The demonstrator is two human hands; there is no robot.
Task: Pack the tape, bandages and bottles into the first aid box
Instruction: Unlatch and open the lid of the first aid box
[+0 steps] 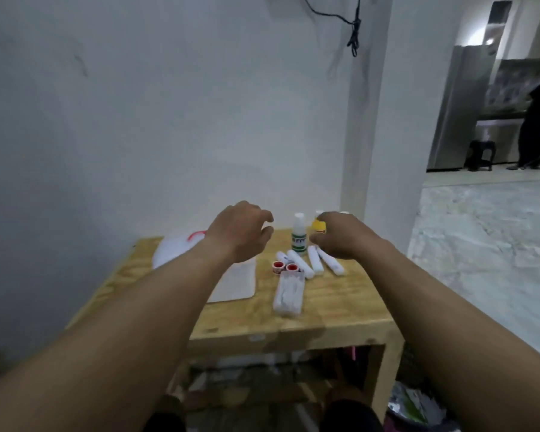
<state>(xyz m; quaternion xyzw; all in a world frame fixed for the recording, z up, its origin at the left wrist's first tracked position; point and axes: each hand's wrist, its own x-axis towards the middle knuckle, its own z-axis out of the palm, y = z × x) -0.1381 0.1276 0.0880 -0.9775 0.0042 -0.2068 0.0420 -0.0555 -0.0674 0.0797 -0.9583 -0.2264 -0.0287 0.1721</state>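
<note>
Faintly, green-labelled bottle [299, 234], writing unreadable

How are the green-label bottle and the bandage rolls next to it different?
The green-label bottle stands upright; the bandage rolls lie flat on the table. The bottle carries a green printed label and a cap, while the rolls are plain white all over. There is one such bottle, but several rolls fanned side by side. Both are mainly white and sit unpacked on the table.

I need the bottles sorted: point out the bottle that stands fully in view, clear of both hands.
The white bottle with the green label, upright between the hands. The yellow-capped bottle is partly hidden behind the right hand.
</note>
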